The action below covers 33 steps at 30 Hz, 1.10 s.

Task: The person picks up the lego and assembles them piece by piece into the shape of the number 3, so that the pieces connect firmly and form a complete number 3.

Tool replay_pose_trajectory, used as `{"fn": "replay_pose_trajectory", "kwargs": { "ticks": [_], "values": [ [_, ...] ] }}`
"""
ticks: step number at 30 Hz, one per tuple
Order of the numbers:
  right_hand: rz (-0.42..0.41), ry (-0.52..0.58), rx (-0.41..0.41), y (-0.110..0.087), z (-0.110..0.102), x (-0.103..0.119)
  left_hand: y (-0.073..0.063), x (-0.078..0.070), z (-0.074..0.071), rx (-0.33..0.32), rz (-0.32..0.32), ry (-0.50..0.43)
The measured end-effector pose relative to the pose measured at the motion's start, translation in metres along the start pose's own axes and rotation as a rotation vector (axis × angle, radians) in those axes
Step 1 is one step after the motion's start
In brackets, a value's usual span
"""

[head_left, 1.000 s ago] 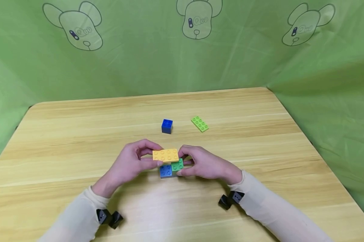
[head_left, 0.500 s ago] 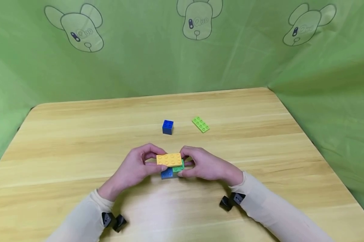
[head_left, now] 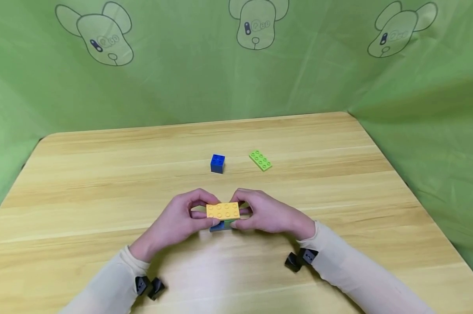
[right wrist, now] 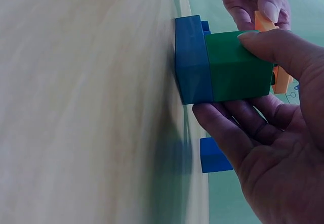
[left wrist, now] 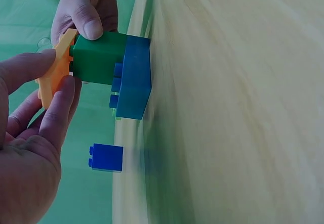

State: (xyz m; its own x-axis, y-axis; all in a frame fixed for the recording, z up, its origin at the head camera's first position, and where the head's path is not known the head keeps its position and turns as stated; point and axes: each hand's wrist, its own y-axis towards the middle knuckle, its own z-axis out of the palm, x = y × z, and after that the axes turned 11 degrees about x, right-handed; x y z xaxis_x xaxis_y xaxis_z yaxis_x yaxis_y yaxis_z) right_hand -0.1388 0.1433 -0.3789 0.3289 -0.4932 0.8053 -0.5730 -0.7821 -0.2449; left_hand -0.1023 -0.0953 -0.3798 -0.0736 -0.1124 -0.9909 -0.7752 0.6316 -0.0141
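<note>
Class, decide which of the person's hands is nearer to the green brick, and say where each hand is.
Right. The right hand grips the green brick itself; the left hand is to the brick's left, holding the yellow plate over it.

3 bricks point(head_left: 217, 164) (2 blue, 1 green), 2 plates point(head_left: 223, 211), 1 table point(head_left: 319, 174).

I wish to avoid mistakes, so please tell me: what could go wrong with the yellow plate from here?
The yellow eight-stud plate looks tilted against the green brick, so it might go on crooked. It also overhangs the uncovered end of the lower blue brick, so pressing there could lever it loose. If the right hand slips, both bricks may shift.
</note>
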Motion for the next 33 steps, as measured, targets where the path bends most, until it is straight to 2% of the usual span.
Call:
{"fn": "replay_pose_trajectory", "kwargs": {
  "ticks": [13, 22, 33],
  "values": [
    [-0.034, 0.029, 0.010, -0.003, 0.000, 0.000, 0.000, -0.002, 0.002, -0.023, -0.003, 0.115],
    [-0.175, 0.042, 0.046, -0.010, -0.004, -0.004, 0.001, -0.004, 0.000, -0.006, -0.031, 0.131],
    [-0.150, 0.038, 0.062, -0.010, -0.006, -0.004, 0.001, -0.003, -0.001, -0.002, -0.073, 0.138]
  ]
}}
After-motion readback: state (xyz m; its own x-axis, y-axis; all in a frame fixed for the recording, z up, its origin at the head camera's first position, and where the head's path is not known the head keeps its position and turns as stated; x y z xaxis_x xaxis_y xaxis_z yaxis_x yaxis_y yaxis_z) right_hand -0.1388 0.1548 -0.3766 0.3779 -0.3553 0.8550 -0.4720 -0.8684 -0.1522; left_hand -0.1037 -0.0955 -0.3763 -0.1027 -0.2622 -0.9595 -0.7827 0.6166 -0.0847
